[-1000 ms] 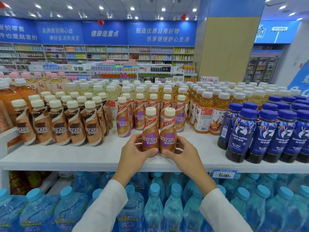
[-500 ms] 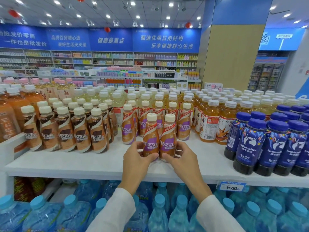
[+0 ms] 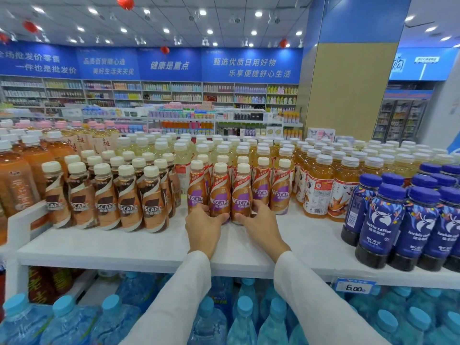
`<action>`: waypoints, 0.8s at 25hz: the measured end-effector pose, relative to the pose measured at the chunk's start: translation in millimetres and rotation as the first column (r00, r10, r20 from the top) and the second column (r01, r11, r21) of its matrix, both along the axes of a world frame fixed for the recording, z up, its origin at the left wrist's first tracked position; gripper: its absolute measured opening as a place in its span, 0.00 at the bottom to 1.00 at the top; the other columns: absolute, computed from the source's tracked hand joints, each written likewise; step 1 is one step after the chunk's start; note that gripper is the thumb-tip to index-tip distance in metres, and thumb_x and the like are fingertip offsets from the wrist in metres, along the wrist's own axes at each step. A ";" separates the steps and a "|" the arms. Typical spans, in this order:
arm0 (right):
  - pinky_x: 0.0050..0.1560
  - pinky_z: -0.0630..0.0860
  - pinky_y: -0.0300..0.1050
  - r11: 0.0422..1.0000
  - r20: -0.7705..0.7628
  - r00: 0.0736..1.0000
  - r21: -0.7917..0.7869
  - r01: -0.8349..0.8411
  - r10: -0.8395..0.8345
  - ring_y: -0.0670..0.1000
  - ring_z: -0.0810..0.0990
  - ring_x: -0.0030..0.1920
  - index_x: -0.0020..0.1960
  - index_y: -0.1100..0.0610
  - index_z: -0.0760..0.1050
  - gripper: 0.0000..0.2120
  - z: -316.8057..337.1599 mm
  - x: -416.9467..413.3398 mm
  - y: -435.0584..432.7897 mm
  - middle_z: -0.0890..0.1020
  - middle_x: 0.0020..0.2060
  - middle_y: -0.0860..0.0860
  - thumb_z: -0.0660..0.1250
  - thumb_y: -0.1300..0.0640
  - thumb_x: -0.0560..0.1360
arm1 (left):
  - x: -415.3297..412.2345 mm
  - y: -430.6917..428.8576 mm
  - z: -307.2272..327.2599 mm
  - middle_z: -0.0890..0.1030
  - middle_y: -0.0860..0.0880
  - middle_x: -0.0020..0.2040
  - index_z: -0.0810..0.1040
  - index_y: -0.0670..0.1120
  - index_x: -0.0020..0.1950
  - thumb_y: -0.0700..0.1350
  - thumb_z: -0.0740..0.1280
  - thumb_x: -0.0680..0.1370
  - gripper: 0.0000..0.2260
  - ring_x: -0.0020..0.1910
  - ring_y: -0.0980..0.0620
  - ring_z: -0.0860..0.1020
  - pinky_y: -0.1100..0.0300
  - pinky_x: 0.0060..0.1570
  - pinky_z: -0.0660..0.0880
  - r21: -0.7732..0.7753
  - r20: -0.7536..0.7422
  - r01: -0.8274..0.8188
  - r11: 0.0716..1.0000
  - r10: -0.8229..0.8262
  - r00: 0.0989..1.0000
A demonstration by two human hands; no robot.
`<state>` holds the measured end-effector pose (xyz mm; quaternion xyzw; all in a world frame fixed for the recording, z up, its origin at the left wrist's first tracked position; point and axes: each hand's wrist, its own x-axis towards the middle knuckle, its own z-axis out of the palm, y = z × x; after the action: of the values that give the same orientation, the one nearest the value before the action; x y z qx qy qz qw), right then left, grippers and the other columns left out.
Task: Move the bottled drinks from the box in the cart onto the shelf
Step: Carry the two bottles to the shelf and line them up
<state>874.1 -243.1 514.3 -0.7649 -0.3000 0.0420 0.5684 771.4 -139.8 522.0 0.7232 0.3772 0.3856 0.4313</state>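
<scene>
Head view: left hand [image 3: 202, 229] and right hand [image 3: 261, 226] grip two upright bottles [image 3: 220, 195].

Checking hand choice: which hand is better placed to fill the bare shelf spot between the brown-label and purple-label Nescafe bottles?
Left, likely: the left hand lies beside that shelf spot; the right hand would cross over. Both hold purple-label Nescafe bottles.

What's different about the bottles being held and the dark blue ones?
The Nescafe bottles have cream caps and tan-purple labels; the luckin bottles, blue caps and dark blue labels. The left hand and right hand grip the Nescafe bottles; the luckin bottles stand untouched. Both stand upright on the shelf.
</scene>
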 end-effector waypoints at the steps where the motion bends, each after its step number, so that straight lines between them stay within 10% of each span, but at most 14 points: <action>1: 0.64 0.77 0.51 1.000 0.001 1.000 -0.002 -0.002 0.002 0.49 0.80 0.61 0.70 0.54 0.73 0.27 -0.7 0.9 1.1 0.81 0.62 0.48 0.76 0.53 0.74 | 0.4 -0.1 0.1 0.83 0.46 0.56 0.79 0.44 0.60 0.52 0.80 0.69 0.24 0.52 0.49 0.80 0.58 0.52 0.75 -0.004 -0.001 -0.008 1.000 0.008 1.000; 20: 0.68 0.74 0.51 0.996 0.036 0.999 -0.081 0.024 -0.021 0.51 0.74 0.69 0.77 0.50 0.65 0.31 -11.0 11.6 18.1 0.75 0.70 0.46 0.71 0.48 0.78 | 13.2 5.1 -0.9 0.83 0.45 0.55 0.81 0.42 0.60 0.55 0.77 0.72 0.22 0.54 0.47 0.80 0.58 0.50 0.71 0.022 -0.050 -0.092 0.996 0.093 0.994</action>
<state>885.7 -225.0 503.4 -0.7915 -0.2992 0.0343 0.5318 784.6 -134.6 521.1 0.7188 0.4173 0.3901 0.3961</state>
